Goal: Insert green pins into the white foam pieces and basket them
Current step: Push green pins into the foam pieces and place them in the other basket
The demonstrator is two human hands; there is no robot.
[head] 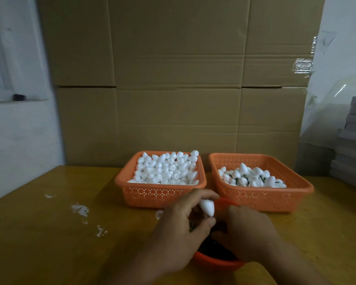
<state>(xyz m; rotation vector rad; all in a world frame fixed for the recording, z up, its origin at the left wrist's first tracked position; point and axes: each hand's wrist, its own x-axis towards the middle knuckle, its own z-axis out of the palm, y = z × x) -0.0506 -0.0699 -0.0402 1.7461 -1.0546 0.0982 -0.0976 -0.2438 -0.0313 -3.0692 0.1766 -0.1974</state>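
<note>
a white foam piece (207, 208) is pinched by the left hand (182, 227) over a small orange bowl (216, 262) of dark pins. the right hand (248, 231) is curled into the bowl; whether anything is held cannot be told. behind, plain pieces fill the left basket (160, 197); pinned ones lie in the right basket (261, 199).

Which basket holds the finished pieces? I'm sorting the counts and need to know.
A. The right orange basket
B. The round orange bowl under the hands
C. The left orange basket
A: in the right orange basket, green pins show among the white foam pieces; the left orange basket shows only plain white ones.
</note>
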